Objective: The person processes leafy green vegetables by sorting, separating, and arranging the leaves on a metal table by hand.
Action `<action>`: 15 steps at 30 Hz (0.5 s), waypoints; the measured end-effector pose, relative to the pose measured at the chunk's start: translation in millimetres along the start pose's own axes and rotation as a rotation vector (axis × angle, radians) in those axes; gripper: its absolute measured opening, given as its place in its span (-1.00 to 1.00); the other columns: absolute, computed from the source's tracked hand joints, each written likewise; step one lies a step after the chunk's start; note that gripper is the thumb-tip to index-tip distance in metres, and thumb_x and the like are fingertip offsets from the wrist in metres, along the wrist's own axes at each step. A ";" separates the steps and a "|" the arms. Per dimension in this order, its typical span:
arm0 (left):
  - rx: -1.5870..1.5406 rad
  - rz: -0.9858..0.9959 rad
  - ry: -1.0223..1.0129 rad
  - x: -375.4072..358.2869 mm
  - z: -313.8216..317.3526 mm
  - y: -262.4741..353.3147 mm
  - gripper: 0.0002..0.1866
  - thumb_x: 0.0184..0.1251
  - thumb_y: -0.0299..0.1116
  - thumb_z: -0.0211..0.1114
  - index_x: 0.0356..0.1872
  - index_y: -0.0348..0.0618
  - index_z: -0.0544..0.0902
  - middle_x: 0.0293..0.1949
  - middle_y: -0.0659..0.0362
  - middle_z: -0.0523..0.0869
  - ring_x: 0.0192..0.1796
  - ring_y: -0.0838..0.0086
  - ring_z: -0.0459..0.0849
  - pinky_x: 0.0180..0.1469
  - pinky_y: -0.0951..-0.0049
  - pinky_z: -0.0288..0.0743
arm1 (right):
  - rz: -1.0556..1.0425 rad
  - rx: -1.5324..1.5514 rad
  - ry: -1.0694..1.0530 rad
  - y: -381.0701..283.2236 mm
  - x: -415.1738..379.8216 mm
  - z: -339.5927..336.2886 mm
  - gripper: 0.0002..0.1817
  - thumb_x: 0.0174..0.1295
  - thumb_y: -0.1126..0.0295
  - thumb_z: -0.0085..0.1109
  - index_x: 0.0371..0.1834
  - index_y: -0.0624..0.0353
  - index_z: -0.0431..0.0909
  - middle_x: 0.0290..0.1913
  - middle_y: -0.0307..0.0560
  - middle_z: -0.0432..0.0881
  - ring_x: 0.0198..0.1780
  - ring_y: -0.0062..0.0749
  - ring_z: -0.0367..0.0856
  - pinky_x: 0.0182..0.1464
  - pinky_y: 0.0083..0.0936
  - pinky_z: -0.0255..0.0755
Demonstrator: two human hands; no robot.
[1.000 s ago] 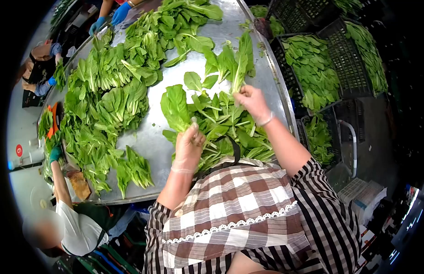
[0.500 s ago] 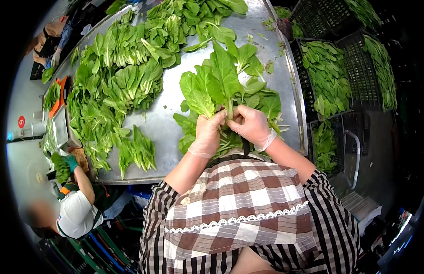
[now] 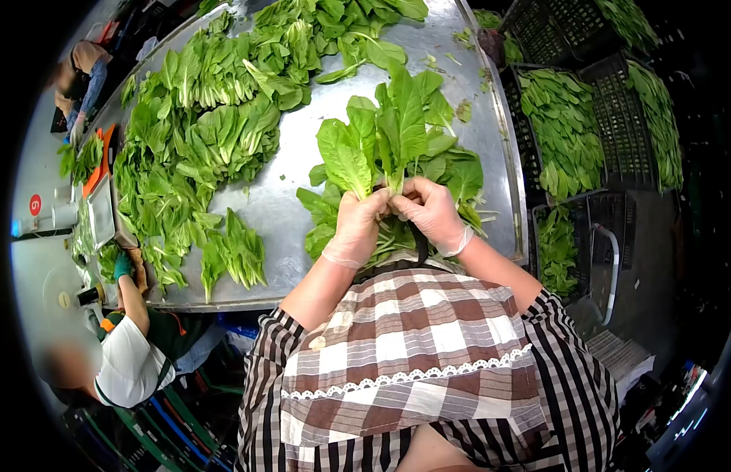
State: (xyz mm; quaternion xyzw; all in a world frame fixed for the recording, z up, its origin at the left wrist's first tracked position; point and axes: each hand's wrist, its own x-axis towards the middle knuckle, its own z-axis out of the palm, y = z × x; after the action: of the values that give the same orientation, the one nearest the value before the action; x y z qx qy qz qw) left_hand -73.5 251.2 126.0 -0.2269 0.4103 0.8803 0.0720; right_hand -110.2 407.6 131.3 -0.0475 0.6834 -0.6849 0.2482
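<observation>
Both hands are up together over the near edge of the worktop [image 3: 302,236]. The left hand [image 3: 356,224] and the right hand [image 3: 430,211], each in a thin clear glove, have their fingers curled tight round the stems of one bunch of leafy greens [image 3: 385,138], knuckle to knuckle, leaves fanning upward and away from the body. The bunch is lifted just clear of the loose heap of greens [image 3: 456,177] lying beneath it at the near right of the worktop.

By the look of it, this is the gathering step: stems being squared up into a neat bunch. The next move, I'd judge, calls for a firm grip low on the stems so no leaf slips, then a clear spot to set the bunch down.

Off to the left side a big pile of sorted greens [image 3: 200,141] runs toward the far edge, with a small cluster [image 3: 236,256] at the near left corner. A co-worker's teal-gloved hand [image 3: 122,266] reaches in at that corner. Black crates [image 3: 617,118] of greens stand past the right edge.

Writing: only a red round sign [image 3: 35,206] at far left, with a white character on it too small to read for certain.
</observation>
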 end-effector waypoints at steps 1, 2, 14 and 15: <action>-0.002 0.000 -0.001 -0.3 0.0 -0.4 -0.85 0.25 -0.52 0.31 -0.17 -0.21 0.61 -0.43 0.32 0.60 -0.42 0.61 0.50 -0.33 0.55 0.38 | -0.017 0.008 0.015 2.5 -0.5 0.5 -0.78 0.27 0.39 0.36 -0.22 0.35 0.59 -0.38 -0.17 0.69 -0.40 -0.64 0.63 -0.32 -0.65 0.53; -0.004 0.001 -0.003 -0.6 0.2 -0.5 -0.85 0.26 -0.52 0.30 -0.17 -0.19 0.60 -0.44 0.33 0.58 -0.42 0.60 0.50 -0.32 0.53 0.40 | -0.034 0.017 0.029 4.9 -1.0 1.2 -0.79 0.27 0.41 0.35 -0.22 0.35 0.59 -0.38 -0.18 0.68 -0.40 -0.65 0.62 -0.33 -0.66 0.52; -0.027 0.016 -0.025 -0.4 5.2 -8.0 -0.86 0.24 -0.53 0.33 -0.20 -0.15 0.59 -0.40 0.33 0.59 -0.41 0.60 0.49 -0.30 0.52 0.42 | -0.071 0.118 0.166 3.6 -14.6 -1.4 -0.85 0.29 0.48 0.29 -0.22 0.36 0.57 -0.34 -0.15 0.68 -0.38 -0.59 0.65 -0.33 -0.67 0.52; -0.019 0.013 -0.003 -0.6 6.0 -7.6 -0.86 0.26 -0.51 0.33 -0.19 -0.15 0.59 -0.38 0.33 0.60 -0.41 0.61 0.49 -0.30 0.53 0.43 | -0.078 0.093 0.193 1.7 -18.2 -5.9 -0.85 0.30 0.48 0.29 -0.22 0.36 0.57 -0.34 -0.14 0.68 -0.38 -0.58 0.65 -0.33 -0.66 0.53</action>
State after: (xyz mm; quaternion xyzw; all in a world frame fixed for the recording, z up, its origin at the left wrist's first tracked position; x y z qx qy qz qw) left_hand -72.7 260.7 124.4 -0.2236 0.4031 0.8851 0.0645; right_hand -96.3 420.4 134.3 0.0039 0.6691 -0.7265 0.1562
